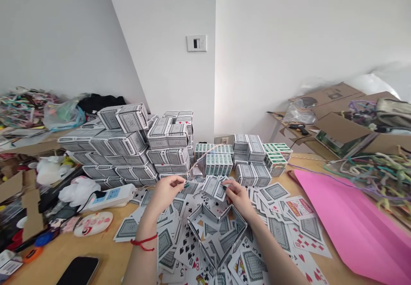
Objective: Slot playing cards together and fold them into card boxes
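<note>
My right hand (pixel 239 197) pinches a few playing cards (pixel 212 187), their grey patterned backs facing up. To the left, my left hand (pixel 170 191) has its thumb and fingertips pressed together; whatever lies between them is too thin to make out. Just below both hands stands a heart-shaped frame (pixel 205 254) of folded cards, open at the top. Loose playing cards (pixel 188 246), some face up and some face down, spread under and around the frame.
Stacked blocks of folded cards (pixel 118 143) rise at the back left, with more card blocks (pixel 253 173) and green card boxes (pixel 218 163) at the back right. A power strip (pixel 112 196), a phone (pixel 78 271) and a pink sheet (pixel 349 216) lie at the sides.
</note>
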